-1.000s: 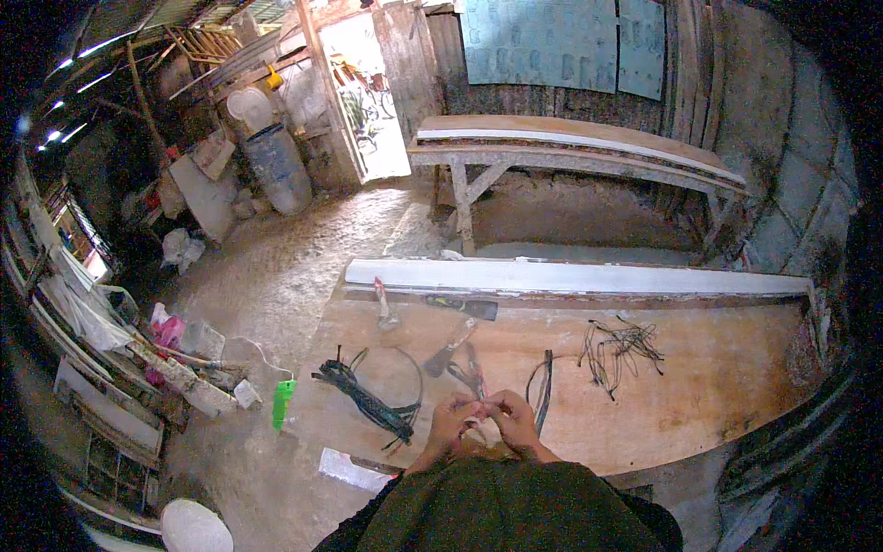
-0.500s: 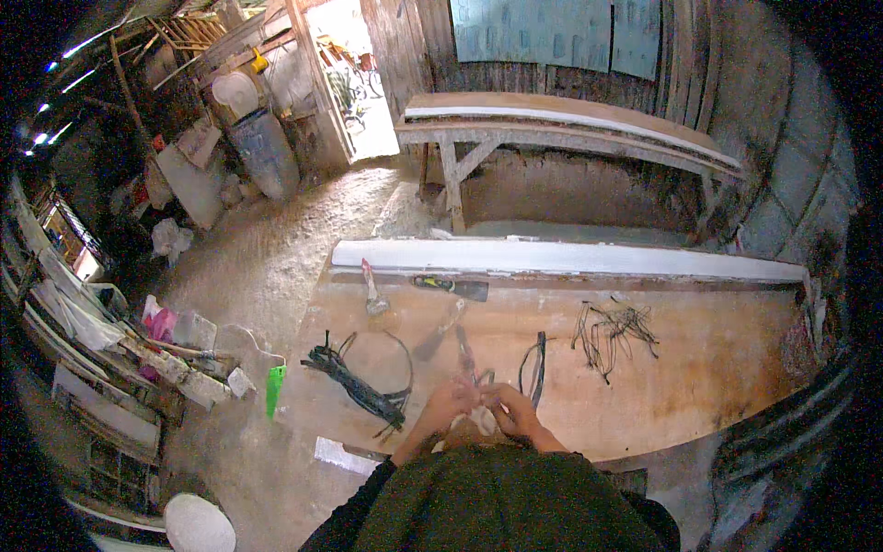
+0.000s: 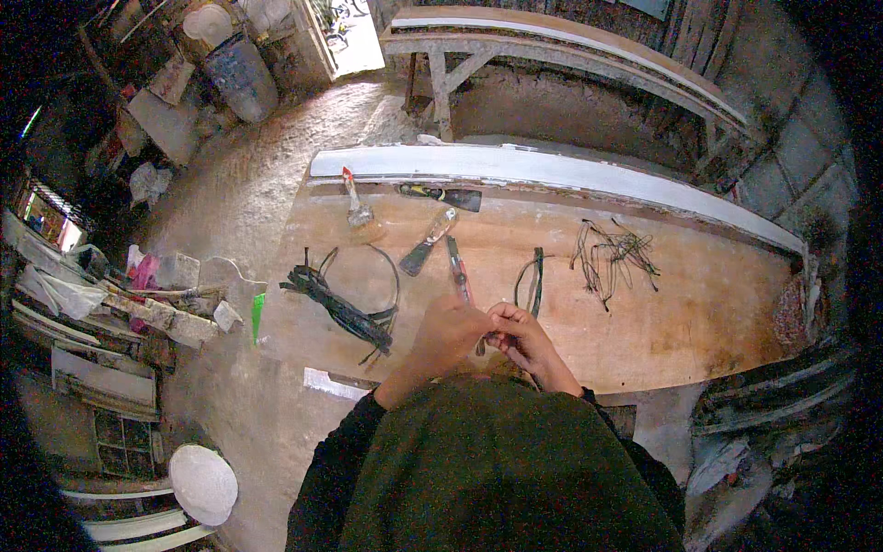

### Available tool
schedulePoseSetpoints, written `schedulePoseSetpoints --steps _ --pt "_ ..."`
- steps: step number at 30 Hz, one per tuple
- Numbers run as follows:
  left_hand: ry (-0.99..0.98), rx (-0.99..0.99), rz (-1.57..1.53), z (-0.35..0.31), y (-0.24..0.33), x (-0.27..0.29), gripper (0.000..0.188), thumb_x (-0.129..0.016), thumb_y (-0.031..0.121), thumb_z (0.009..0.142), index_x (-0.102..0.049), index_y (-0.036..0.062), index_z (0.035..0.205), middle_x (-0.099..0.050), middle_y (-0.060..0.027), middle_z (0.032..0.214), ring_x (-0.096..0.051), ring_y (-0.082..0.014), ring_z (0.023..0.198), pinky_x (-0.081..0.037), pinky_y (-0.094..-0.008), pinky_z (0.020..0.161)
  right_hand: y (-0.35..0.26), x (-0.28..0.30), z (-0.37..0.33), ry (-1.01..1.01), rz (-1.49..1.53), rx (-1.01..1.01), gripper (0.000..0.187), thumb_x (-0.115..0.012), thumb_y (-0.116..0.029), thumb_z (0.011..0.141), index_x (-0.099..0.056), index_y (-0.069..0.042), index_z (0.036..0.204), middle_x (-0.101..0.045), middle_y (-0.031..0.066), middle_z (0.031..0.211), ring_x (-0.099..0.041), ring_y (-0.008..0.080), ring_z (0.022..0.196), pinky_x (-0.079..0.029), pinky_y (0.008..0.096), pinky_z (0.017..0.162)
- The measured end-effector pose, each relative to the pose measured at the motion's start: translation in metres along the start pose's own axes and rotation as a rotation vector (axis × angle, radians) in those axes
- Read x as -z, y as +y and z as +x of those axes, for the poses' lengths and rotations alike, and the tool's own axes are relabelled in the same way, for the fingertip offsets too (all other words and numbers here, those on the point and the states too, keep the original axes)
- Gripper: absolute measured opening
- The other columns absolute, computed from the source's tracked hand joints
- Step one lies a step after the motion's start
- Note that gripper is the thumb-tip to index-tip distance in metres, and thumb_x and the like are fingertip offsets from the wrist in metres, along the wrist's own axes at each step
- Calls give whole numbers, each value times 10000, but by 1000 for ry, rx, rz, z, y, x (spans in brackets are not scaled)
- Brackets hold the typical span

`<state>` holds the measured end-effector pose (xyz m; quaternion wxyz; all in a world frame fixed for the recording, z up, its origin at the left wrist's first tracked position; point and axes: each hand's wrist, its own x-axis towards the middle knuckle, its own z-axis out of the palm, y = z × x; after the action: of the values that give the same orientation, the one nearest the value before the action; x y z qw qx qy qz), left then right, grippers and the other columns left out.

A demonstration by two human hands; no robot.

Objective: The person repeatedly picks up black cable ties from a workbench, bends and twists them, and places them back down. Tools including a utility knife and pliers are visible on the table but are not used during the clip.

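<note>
My left hand (image 3: 448,329) and right hand (image 3: 521,337) meet just above the near edge of the broad, worn plywood counter (image 3: 699,313), fingers of both curled together around a small dark strip or wire (image 3: 481,344) pinched between them; it is too small for me to tell exactly how it is held. Just beyond my knuckles lies a slim red-handled tool (image 3: 458,269), and to the left a bundle of black strips with a loose wire loop (image 3: 342,308).

What worries me is that the piece is held right over the counter's edge, so a slack grip could drop it onto the dusty floor (image 3: 244,198). The red-handled tool lies close enough that a stray move of my knuckles may knock it. The scattered thin dark wires (image 3: 614,255) at the right and the small dark green loop (image 3: 532,281) could snag a sleeve if I reach across.
</note>
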<state>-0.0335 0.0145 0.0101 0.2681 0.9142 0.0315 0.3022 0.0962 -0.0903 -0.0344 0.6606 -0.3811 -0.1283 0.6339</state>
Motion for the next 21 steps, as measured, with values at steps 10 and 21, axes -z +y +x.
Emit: schedulePoseSetpoints --steps 10,21 --pt "-41 -61 122 2 4 -2 234 -582 117 646 -594 118 880 -588 -9 828 -513 -192 757 -380 -345 750 0 1 -6 83 -187 123 123 -568 -100 759 -561 -39 865 -584 59 790 -557 140 703 -464 246 652" --pt "96 -294 288 0 13 8 291 -579 190 638 -591 96 914 -580 17 862 -509 -179 760 -397 -319 631 -12 -11 -21 100 -423 320 108 -599 -58 726 -574 -2 815 -568 46 783 -511 105 734 -401 232 690"
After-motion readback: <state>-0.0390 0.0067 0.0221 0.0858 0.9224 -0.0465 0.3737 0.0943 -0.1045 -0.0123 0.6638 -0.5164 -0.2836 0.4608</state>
